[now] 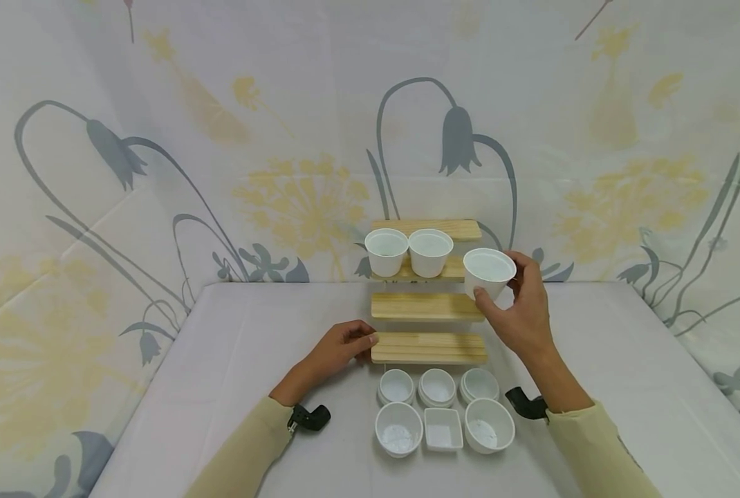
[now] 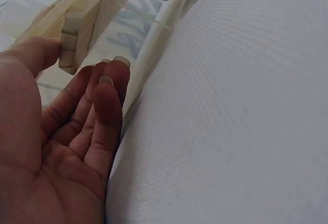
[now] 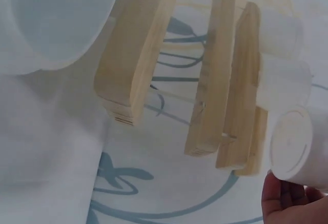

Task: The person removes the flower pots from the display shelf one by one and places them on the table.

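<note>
The right hand (image 1: 522, 311) has its grip clamped on a white cup (image 1: 489, 272), thumb on the near wall and fingers round the far side. The cup is upright, mouth up, long axis vertical, held in the air just off the right end of the wooden rack (image 1: 429, 306), level with its third step. Two more cups (image 1: 409, 252) stand side by side on that step, left of the held one; the step's right end is bare. The left hand (image 1: 339, 349) rests on the counter (image 1: 233, 360), fingers loosely curled against the left end of the rack's lowest step, holding nothing. Six small bowls (image 1: 442, 413) sit in two rows just before the rack. The counter lies open to the left and right of these.
</note>
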Demonstrator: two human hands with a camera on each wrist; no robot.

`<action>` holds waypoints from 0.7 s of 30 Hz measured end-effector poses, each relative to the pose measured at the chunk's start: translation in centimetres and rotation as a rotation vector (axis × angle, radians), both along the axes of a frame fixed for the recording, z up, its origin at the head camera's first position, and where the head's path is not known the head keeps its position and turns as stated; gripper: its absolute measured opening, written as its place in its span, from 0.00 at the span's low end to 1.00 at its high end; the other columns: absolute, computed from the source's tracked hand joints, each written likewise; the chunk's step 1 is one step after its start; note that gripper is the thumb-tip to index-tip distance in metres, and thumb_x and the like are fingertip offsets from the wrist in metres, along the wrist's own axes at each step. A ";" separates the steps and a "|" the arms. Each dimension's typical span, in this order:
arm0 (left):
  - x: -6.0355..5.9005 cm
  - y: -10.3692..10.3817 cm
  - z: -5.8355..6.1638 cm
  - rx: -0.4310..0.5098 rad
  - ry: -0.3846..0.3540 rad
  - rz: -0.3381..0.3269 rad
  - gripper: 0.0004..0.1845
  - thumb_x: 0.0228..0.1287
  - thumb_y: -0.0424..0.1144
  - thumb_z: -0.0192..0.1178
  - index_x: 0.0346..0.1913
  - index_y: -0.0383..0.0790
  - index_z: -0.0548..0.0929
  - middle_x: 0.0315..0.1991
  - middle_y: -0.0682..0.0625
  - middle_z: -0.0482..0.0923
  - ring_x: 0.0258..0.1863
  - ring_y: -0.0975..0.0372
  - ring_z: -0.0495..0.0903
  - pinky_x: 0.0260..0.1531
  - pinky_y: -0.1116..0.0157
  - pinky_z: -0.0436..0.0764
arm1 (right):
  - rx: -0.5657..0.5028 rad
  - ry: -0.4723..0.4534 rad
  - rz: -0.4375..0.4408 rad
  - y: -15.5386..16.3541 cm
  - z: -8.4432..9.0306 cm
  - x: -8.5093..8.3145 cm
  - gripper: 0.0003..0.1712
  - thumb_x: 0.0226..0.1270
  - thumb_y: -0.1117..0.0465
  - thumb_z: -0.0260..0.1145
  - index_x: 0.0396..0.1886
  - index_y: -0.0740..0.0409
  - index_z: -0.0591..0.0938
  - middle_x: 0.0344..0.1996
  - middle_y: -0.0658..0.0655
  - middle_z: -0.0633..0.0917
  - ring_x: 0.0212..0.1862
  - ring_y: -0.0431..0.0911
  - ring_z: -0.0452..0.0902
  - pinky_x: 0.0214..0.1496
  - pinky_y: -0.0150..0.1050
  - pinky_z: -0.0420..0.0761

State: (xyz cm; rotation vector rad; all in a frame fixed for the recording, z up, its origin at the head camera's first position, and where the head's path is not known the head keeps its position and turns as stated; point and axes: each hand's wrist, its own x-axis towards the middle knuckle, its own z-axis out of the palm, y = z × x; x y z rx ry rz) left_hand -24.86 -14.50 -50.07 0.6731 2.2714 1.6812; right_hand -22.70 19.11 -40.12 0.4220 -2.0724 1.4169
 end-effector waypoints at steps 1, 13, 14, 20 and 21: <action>0.0 0.0 0.0 0.003 0.000 -0.001 0.13 0.81 0.40 0.59 0.53 0.31 0.84 0.33 0.48 0.86 0.33 0.56 0.84 0.36 0.63 0.84 | -0.004 0.004 0.005 0.0 0.0 0.1 0.45 0.58 0.76 0.75 0.74 0.70 0.66 0.63 0.65 0.76 0.56 0.40 0.73 0.59 0.23 0.71; 0.0 0.0 0.1 -0.003 -0.003 -0.001 0.13 0.82 0.40 0.59 0.53 0.31 0.84 0.32 0.48 0.86 0.33 0.57 0.84 0.36 0.63 0.84 | 0.015 0.033 0.017 0.9 -0.3 1.0 0.47 0.56 0.79 0.74 0.75 0.70 0.65 0.63 0.66 0.76 0.57 0.39 0.73 0.61 0.23 0.72; 0.0 0.0 0.1 -0.003 -0.002 -0.002 0.13 0.82 0.40 0.59 0.53 0.31 0.84 0.32 0.48 0.86 0.33 0.57 0.84 0.36 0.63 0.84 | 0.016 0.032 0.020 1.0 -0.3 1.0 0.47 0.56 0.79 0.74 0.75 0.70 0.65 0.63 0.66 0.76 0.57 0.39 0.73 0.61 0.23 0.72; 0.0 0.0 0.1 0.000 0.005 -0.009 0.13 0.81 0.40 0.59 0.53 0.31 0.84 0.32 0.48 0.86 0.33 0.57 0.84 0.36 0.63 0.84 | 0.028 0.041 0.019 1.5 -0.5 1.4 0.46 0.55 0.79 0.74 0.75 0.71 0.65 0.63 0.65 0.76 0.57 0.39 0.74 0.62 0.23 0.72; 0.0 0.0 0.1 0.002 0.005 -0.009 0.13 0.81 0.39 0.59 0.53 0.31 0.84 0.32 0.48 0.86 0.33 0.57 0.84 0.36 0.63 0.84 | 0.032 0.045 0.018 1.6 -0.6 1.4 0.47 0.55 0.79 0.74 0.75 0.71 0.66 0.63 0.65 0.76 0.57 0.39 0.74 0.62 0.23 0.72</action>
